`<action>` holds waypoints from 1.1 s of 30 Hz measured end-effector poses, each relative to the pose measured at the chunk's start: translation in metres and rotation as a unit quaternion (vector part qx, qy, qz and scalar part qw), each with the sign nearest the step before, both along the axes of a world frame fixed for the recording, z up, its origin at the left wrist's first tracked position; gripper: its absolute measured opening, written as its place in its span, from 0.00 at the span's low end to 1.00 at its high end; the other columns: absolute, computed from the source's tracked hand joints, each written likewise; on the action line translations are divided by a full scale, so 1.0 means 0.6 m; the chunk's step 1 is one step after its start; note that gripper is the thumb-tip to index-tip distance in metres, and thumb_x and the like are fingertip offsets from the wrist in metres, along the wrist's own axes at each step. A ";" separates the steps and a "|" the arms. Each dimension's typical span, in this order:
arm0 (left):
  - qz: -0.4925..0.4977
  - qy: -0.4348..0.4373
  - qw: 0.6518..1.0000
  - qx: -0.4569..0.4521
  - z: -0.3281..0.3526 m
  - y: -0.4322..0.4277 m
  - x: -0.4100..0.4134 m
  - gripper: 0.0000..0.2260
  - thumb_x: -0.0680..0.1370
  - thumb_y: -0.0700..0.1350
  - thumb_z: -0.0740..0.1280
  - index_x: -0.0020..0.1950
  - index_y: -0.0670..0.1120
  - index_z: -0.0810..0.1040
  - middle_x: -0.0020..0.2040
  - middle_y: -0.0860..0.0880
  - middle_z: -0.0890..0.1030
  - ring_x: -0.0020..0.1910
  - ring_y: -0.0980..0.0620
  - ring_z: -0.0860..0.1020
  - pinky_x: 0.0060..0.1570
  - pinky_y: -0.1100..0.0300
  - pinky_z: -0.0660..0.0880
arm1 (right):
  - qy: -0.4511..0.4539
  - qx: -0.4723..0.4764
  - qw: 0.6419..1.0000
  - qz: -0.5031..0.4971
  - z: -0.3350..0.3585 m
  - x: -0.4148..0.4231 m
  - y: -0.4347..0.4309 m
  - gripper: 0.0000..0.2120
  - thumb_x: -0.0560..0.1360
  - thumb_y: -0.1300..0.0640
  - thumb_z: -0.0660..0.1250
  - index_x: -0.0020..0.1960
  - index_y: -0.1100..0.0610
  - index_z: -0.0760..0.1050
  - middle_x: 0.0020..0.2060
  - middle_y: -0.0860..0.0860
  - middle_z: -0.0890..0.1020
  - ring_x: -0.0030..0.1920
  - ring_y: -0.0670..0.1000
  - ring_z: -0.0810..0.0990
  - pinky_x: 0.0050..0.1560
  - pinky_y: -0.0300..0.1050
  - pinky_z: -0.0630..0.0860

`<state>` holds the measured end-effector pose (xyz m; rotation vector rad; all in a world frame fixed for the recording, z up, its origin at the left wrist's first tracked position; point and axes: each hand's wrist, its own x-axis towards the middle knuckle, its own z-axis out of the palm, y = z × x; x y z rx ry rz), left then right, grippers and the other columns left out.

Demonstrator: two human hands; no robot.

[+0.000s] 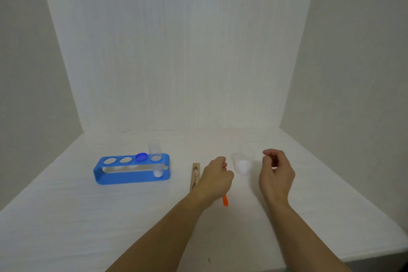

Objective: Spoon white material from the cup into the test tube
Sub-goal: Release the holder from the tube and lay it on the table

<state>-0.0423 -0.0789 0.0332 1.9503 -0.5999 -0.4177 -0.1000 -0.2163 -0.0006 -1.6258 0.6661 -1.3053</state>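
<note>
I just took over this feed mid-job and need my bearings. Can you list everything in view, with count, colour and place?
Rack: one, blue, four holes, on the table's left side.
Test tube: one, clear, upright in the rack's rightmost hole, with white material at its bottom.
Cap: one, darker blue, on the rack's third hole from the left.
Wooden clamp: one, tan, flat on the table, partly under the left hand.
Spoon: one, orange, only its end shows below the left hand.
Cup: one, clear, holding white material, between the hands.
Table: one, white, with white backdrop behind.
Left hand: closed around the spoon.
Right hand: fingers curled, beside the cup, holding nothing visible.
</note>
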 end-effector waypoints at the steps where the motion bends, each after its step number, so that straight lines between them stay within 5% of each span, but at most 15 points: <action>1: -0.001 0.012 1.000 -0.004 -0.001 -0.005 -0.001 0.08 0.70 0.35 0.56 0.36 0.47 0.65 0.39 0.50 0.69 0.31 0.50 0.63 0.31 0.61 0.59 | 0.009 0.020 1.000 0.003 -0.001 0.001 -0.002 0.11 0.76 0.63 0.61 0.49 0.49 0.77 0.43 0.44 0.80 0.42 0.36 0.77 0.46 0.40 0.74; 3: -0.022 0.040 0.999 -0.017 -0.005 -0.014 -0.005 0.08 0.70 0.34 0.56 0.39 0.47 0.68 0.43 0.51 0.70 0.38 0.52 0.68 0.36 0.60 0.64 | 0.043 0.067 0.997 0.022 -0.006 0.002 -0.010 0.14 0.78 0.62 0.60 0.60 0.53 0.75 0.54 0.48 0.80 0.49 0.40 0.77 0.54 0.42 0.72; 5: -0.038 0.060 0.997 -0.017 -0.007 -0.022 -0.008 0.20 0.72 0.36 0.57 0.62 0.47 0.69 0.59 0.52 0.70 0.57 0.53 0.72 0.51 0.57 0.71 | 0.093 0.097 0.990 0.051 -0.011 0.005 -0.018 0.18 0.79 0.61 0.58 0.68 0.55 0.72 0.62 0.51 0.78 0.56 0.46 0.75 0.59 0.42 0.67; 6: -0.038 0.069 0.997 -0.019 -0.008 -0.026 -0.010 0.23 0.72 0.36 0.57 0.66 0.50 0.67 0.59 0.54 0.69 0.58 0.54 0.71 0.55 0.56 0.72 | 0.114 0.103 0.986 0.067 -0.012 0.006 -0.020 0.19 0.79 0.61 0.58 0.70 0.55 0.71 0.65 0.51 0.77 0.60 0.48 0.74 0.61 0.42 0.66; 9: -0.040 0.062 0.997 -0.016 -0.010 -0.034 -0.015 0.18 0.71 0.37 0.56 0.52 0.58 0.70 0.42 0.62 0.65 0.45 0.57 0.73 0.50 0.51 0.75 | 0.152 0.103 0.977 0.107 -0.015 0.010 -0.020 0.21 0.80 0.60 0.57 0.72 0.56 0.69 0.69 0.53 0.75 0.69 0.53 0.72 0.67 0.46 0.66; 12: -0.048 0.074 0.996 -0.004 -0.012 -0.039 -0.018 0.26 0.73 0.37 0.56 0.70 0.51 0.60 0.47 0.60 0.68 0.44 0.60 0.71 0.51 0.52 0.75 | 0.159 0.094 0.974 0.133 -0.015 0.011 -0.016 0.20 0.79 0.62 0.57 0.70 0.57 0.72 0.68 0.54 0.76 0.68 0.55 0.73 0.71 0.54 0.68; 14: -0.064 0.088 0.994 -0.002 -0.012 -0.041 -0.021 0.30 0.74 0.38 0.56 0.74 0.52 0.53 0.66 0.52 0.67 0.53 0.59 0.72 0.57 0.53 0.73 | 0.159 0.078 0.973 0.148 -0.014 0.011 -0.015 0.19 0.77 0.63 0.56 0.63 0.55 0.78 0.60 0.53 0.82 0.62 0.55 0.78 0.64 0.53 0.75; 16: -0.065 0.078 0.995 -0.011 -0.010 -0.044 -0.025 0.28 0.75 0.40 0.56 0.75 0.51 0.54 0.73 0.47 0.62 0.65 0.49 0.69 0.63 0.52 0.71 | 0.167 0.066 0.971 0.158 -0.013 0.010 -0.013 0.18 0.76 0.63 0.55 0.55 0.53 0.82 0.51 0.52 0.85 0.54 0.54 0.82 0.55 0.49 0.78; 21: -0.064 0.053 0.996 -0.031 -0.005 -0.049 -0.031 0.20 0.77 0.45 0.56 0.69 0.49 0.64 0.64 0.45 0.73 0.62 0.44 0.72 0.66 0.45 0.69 | 0.171 0.067 0.973 0.140 -0.013 0.012 -0.013 0.17 0.78 0.61 0.56 0.57 0.53 0.81 0.51 0.51 0.85 0.53 0.52 0.82 0.58 0.53 0.79; 29: -0.070 0.044 0.996 -0.032 -0.004 -0.058 -0.042 0.18 0.78 0.48 0.58 0.68 0.49 0.66 0.64 0.47 0.73 0.62 0.47 0.72 0.64 0.50 0.71 | 0.158 0.081 0.982 0.061 -0.012 0.007 -0.016 0.14 0.76 0.59 0.59 0.53 0.55 0.83 0.44 0.49 0.85 0.43 0.44 0.81 0.39 0.38 0.73; 33: -0.078 0.033 0.996 -0.030 -0.010 -0.059 -0.043 0.20 0.76 0.40 0.57 0.69 0.50 0.65 0.64 0.50 0.72 0.63 0.50 0.69 0.63 0.54 0.70 | 0.153 0.086 0.983 0.048 -0.008 0.003 -0.013 0.11 0.75 0.58 0.61 0.50 0.54 0.82 0.36 0.40 0.80 0.39 0.39 0.78 0.35 0.35 0.70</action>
